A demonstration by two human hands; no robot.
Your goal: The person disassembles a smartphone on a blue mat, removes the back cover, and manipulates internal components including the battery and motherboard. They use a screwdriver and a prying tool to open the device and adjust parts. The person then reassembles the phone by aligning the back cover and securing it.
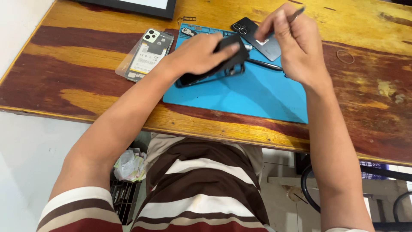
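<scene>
Black phone (214, 64) under left-hand fingers (219, 43), above blue mat (253, 94).

tabletop (86, 81): my worn, glossy varnished wood
mat (240, 92): smooth matt blue rubber
phone (214, 64) under my left hand (197, 53): black matt plastic
tool (295, 16): thin metal

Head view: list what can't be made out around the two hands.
- Black phone: mostly covered by the left hand.
- Thin tool in the right hand: only its upper end shows; fingers hide the rest.
- Dark back cover: partly behind the right hand.
- Dark-framed panel: cut by the top edge.
- Parts on the blue mat: too small.
</scene>
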